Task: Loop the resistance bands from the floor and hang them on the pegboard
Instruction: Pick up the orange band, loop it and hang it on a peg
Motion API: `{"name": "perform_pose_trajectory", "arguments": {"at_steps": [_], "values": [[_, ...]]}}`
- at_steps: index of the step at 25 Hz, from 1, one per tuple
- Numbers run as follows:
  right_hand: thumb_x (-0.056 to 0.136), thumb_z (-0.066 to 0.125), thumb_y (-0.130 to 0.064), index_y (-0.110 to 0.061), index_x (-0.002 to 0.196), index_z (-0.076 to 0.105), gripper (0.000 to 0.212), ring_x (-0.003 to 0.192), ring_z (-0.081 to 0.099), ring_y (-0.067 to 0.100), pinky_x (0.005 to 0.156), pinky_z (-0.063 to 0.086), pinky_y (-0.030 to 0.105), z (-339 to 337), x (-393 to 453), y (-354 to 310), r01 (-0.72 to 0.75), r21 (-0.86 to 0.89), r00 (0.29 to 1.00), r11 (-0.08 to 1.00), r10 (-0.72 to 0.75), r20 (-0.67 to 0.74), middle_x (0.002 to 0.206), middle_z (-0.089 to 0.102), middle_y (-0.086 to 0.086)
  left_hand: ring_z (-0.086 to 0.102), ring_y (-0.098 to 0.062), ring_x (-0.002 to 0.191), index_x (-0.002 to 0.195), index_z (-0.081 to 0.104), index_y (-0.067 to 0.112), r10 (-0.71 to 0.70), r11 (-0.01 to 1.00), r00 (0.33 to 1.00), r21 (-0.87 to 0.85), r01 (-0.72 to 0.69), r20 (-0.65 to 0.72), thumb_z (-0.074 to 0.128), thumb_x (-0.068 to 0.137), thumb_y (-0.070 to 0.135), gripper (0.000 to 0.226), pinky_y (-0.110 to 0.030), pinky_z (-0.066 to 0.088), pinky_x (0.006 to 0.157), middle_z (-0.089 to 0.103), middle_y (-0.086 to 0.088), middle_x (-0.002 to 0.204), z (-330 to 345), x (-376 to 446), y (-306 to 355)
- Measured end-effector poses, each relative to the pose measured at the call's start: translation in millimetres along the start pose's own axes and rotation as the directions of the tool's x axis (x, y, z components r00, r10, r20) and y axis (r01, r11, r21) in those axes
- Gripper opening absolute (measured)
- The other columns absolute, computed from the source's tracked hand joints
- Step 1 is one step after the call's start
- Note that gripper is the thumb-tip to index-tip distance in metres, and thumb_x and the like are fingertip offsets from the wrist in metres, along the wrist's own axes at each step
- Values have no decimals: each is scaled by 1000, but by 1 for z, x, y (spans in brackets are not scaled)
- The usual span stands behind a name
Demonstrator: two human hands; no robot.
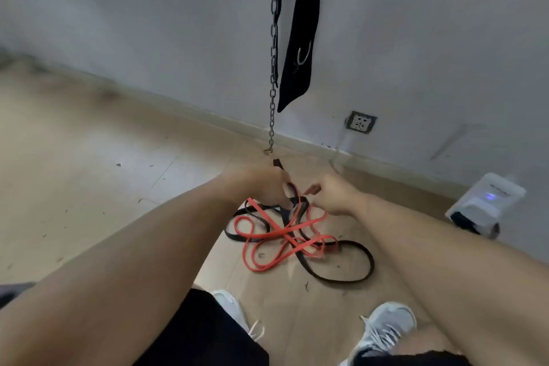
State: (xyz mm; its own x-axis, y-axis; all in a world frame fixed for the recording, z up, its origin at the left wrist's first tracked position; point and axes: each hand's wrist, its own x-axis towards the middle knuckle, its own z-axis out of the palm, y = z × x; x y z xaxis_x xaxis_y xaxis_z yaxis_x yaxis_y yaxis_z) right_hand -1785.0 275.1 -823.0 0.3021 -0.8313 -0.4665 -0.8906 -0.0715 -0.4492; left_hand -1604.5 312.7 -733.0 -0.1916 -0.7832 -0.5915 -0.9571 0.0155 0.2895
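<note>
1. Bands lie tangled on the wooden floor (89, 134) in front of the person: an orange resistance band (269, 242) and a black resistance band (353, 272), their loops crossing over each other.
2. Left hand (261, 184) reaches down to the top of the tangle; its grip is closed around a stretch of the black resistance band, and a short end of that band sticks up above the knuckles.
3. Right hand (332, 194) hovers just beside the left, over the far edge of the pile, fingers curled with a fingertip pointing toward the bands; whether its grip holds a strand cannot be told, as the frame is blurred there.
4. Above the hands, a metal chain (272, 92) hangs down with a hook at its lower end, next to a black strap (300, 47) against the white wall (430, 38).
5. Near the skirting sit a wall socket (361, 122) and a white device (485, 202) with a blue light.
6. Two grey sneakers (386, 327) show at the bottom edge.
</note>
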Motion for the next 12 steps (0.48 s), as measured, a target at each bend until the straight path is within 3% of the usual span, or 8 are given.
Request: {"name": "perform_pose_trajectory", "arguments": {"at_steps": [2, 5, 8, 12], "values": [[91, 63, -5, -20, 116, 78, 33, 103, 69, 17, 77, 55, 24, 40, 13, 8, -30, -1, 997, 1000, 30, 74, 111, 75, 0, 46, -29, 139, 154, 41, 15, 8, 998, 1000, 59, -9, 13, 68, 93, 42, 72, -35, 39, 106, 46, -6, 155, -8, 2, -5], [84, 67, -8, -23, 118, 78, 39, 115, 70, 21, 97, 57, 34, 96, 36, 13, -33, -22, 989, 999, 36, 141, 119, 76, -1, 42, -28, 143, 156, 37, 18, 51, 998, 997, 41, -49, -59, 71, 91, 40, 76, -37, 37, 114, 44, -5, 157, -23, 16, -18], [84, 63, -7, -31, 130, 68, 52, 112, 69, 29, 90, 59, 39, 141, 55, 6, -18, -64, 990, 998, 27, 141, 120, 73, 2, 46, -26, 140, 155, 38, 19, 25, 996, 999, 82, -24, -21, 71, 91, 42, 75, -38, 38, 114, 47, -3, 155, -28, 28, -35], [88, 54, 2, -29, 161, 35, 81, 142, 46, 29, 115, 44, 47, 193, 71, 17, 117, -214, 983, 970, -82, 165, 159, 47, -2, 50, -28, 134, 153, 42, 19, 34, 990, 999, 137, -38, 31, 69, 93, 43, 70, -42, 41, 112, 51, -3, 151, -28, 37, -48]]}}
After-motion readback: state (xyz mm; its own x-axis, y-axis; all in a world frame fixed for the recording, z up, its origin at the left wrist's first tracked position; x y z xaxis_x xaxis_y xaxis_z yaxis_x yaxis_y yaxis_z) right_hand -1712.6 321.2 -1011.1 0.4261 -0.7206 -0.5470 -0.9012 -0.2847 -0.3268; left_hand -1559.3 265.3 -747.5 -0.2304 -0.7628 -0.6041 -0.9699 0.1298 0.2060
